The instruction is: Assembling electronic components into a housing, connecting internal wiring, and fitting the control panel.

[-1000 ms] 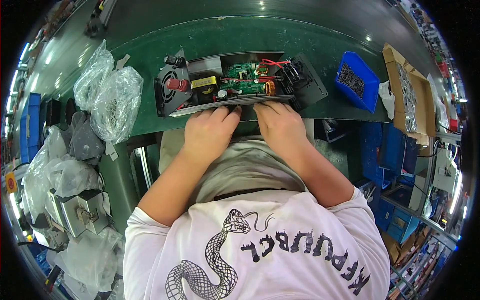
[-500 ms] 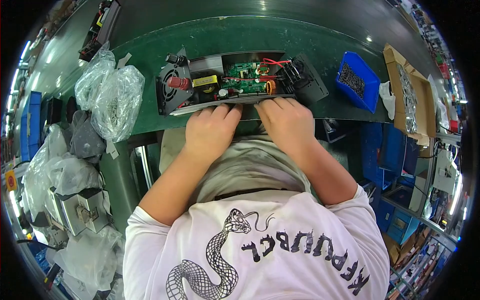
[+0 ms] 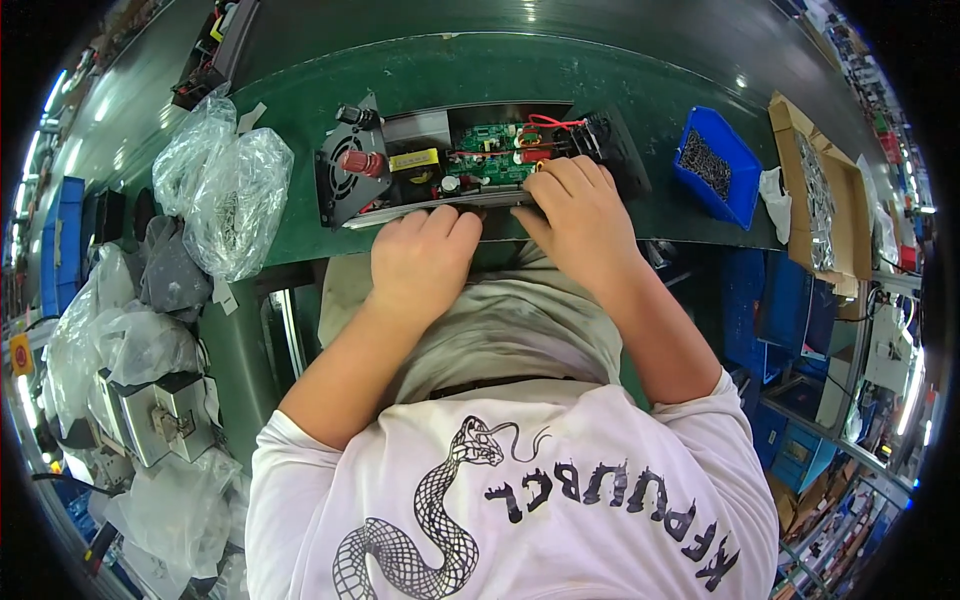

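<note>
Well, both hands (image 3: pixel 425 262) (image 3: pixel 582 215) touch the open electronics unit (image 3: pixel 480 150).

A long, dark metal case (image 3: pixel 418 128) lies open-topped on the surface (image 3: pixel 330 75), just beyond the left hand (image 3: pixel 425 255), its near wall at that hand's fingers. Beyond and left of that hand, the fan-grille end panel (image 3: pixel 340 185) tilts outward, bearing red (image 3: pixel 362 163) and black terminals (image 3: pixel 358 117). A green circuit board (image 3: pixel 480 140) and red wires (image 3: pixel 555 122) show beyond the right hand (image 3: pixel 580 205), which covers the near right corner.
</note>
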Demonstrator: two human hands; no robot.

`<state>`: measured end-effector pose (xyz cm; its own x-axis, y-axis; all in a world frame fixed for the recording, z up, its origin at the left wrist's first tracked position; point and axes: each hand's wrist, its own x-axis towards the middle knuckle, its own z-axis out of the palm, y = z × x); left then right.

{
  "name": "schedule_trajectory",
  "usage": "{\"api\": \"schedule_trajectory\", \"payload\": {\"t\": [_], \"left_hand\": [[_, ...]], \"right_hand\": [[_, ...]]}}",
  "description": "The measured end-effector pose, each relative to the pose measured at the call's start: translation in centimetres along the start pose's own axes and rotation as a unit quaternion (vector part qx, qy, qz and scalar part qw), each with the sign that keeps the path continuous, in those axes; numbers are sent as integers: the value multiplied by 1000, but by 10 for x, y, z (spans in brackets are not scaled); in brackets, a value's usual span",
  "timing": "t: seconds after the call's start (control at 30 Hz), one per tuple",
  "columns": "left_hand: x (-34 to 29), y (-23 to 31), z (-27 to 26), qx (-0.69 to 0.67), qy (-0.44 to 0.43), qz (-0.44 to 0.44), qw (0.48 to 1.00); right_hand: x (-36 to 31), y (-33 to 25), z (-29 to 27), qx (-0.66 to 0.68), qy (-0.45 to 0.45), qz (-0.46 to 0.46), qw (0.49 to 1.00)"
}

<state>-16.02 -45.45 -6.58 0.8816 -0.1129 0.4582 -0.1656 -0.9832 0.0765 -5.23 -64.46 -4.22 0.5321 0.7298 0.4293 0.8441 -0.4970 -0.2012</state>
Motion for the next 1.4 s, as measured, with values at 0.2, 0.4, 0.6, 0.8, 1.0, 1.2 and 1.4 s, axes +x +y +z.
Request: {"api": "schedule_trajectory", "payload": {"t": [0.2,0.4,0.6,0.8,1.0,1.2,1.4], "left_hand": [[5,-3,1,47,124,-7,991],[10,-10,-3,20,101,-12,995],[9,-4,-7,8,74,-21,997],[-4,2,-13,6,62,-17,998],[-17,9,-18,12,49,-15,999],[-15,17,-21,35,39,-25,998],[-1,19,-36,-7,27,64,998]], "right_hand": [[-4,-1,7,29,18,-20,999],[-4,-1,5,38,15,-24,999],[-10,-5,1,47,-2,-13,999],[-20,-15,-4,64,12,-8,998],[-27,-10,-7,72,-1,-30,997],[-27,-8,-6,94,2,-35,995],[-17,-21,-18,57,-56,32,996]]}}
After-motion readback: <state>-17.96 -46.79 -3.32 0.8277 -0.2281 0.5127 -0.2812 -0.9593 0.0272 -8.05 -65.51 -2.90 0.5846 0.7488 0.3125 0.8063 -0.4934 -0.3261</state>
